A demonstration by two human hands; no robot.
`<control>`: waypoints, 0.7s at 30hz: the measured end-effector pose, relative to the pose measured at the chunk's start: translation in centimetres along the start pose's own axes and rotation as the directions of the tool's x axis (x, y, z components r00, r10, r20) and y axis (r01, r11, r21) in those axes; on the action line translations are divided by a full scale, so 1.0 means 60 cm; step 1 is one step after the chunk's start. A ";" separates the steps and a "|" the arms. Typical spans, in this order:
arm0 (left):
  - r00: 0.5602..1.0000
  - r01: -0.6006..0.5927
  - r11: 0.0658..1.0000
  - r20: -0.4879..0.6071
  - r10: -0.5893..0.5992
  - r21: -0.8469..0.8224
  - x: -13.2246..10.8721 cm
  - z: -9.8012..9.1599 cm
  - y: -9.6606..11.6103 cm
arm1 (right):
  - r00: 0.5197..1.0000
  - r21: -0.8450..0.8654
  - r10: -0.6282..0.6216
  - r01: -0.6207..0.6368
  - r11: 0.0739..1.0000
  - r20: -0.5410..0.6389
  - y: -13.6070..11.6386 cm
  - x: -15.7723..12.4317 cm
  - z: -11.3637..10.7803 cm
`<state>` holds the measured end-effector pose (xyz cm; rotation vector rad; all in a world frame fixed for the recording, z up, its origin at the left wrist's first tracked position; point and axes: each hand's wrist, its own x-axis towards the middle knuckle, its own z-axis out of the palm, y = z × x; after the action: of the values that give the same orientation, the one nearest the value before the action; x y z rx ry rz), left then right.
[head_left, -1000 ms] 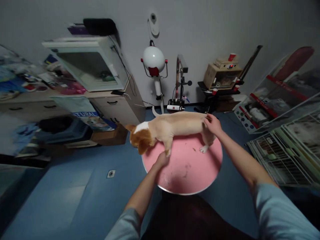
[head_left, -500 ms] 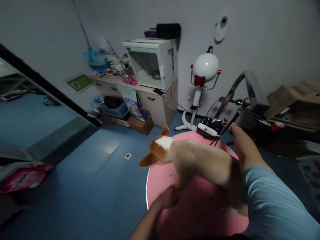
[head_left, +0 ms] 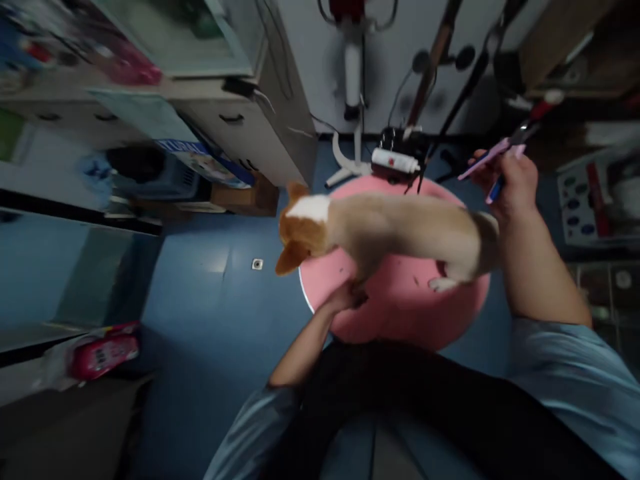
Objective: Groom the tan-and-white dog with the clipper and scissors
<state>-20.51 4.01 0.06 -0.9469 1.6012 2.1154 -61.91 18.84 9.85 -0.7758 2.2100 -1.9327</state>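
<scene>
A tan and white dog [head_left: 400, 223] with orange-brown ears stands across a round pink tabletop [head_left: 400, 300], its head to the left. My left hand [head_left: 347, 297] is closed around the dog's lower front leg, with the paw hidden in my fingers. At the dog's rear end, my right hand [head_left: 513, 180] is raised, closed on nail clippers [head_left: 493, 160] with pink and blue handles. The clippers' metal head points up and right, apart from the dog. One white hind paw [head_left: 443, 285] rests on the tabletop.
At the table's far edge a white bottle [head_left: 395, 161] lies on a dark tray, beside a metal post [head_left: 433, 67]. A wheeled lamp stand [head_left: 353, 73] is behind. Cabinets [head_left: 230, 127] and a food bag [head_left: 200, 157] stand left; a white basket [head_left: 577, 200] is at right.
The view has tilted downward. My right hand has come away from the tray area with the nail clippers, to the right above the dog's rear. My left hand stays on the front leg.
</scene>
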 end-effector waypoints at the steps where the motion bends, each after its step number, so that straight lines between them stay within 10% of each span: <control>1: 1.000 0.016 1.000 0.026 -0.017 0.018 0.001 -0.001 0.001 | 0.999 0.050 -0.025 0.024 0.998 0.024 -0.006 -0.084 -0.006; 5: 0.988 0.052 0.993 0.140 -0.067 0.103 0.007 -0.015 0.013 | 0.992 -0.240 0.101 -0.080 0.967 0.077 -0.031 -0.432 0.071; 8: 0.982 0.042 0.983 0.173 -0.074 0.178 0.004 -0.024 0.025 | 0.918 -0.529 0.379 -0.263 0.807 0.121 -0.030 -0.590 0.177; 12: 0.970 0.008 0.983 0.236 -0.052 0.182 -0.002 -0.028 0.033 | 0.917 -0.659 0.372 -0.189 0.728 0.147 -0.008 -0.644 0.251; 21: 0.987 0.093 0.989 0.121 -0.107 0.117 -0.005 -0.017 0.040 | 0.977 -0.667 0.154 -0.018 0.745 0.146 0.043 -0.646 0.266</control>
<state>-21.45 2.35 1.84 -0.8222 1.5572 1.9562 -22.81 21.64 -5.23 -0.8581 2.7494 -0.9290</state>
